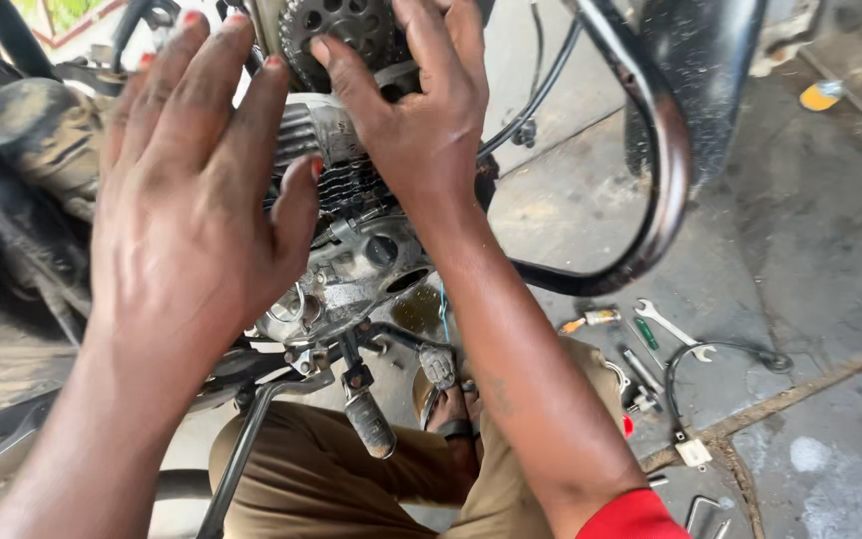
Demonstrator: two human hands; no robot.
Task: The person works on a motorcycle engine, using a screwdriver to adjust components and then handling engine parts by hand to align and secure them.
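Two bare hands are seen raised against a motorcycle engine (351, 269). Nearest, the left hand (197, 190) is spread flat, its grip open, laid over the finned cylinder (336, 185). Beyond it, the right hand (421, 110) is pressed, fingers loosely spread and nothing clasped, against the toothed sprocket (336, 35) at the engine's top. Judged by its look, the metal is heavy, rigid and oily; hold is best taken on the fins' edges. Farther off, a spanner (672, 329) is left on the concrete floor (810, 260).
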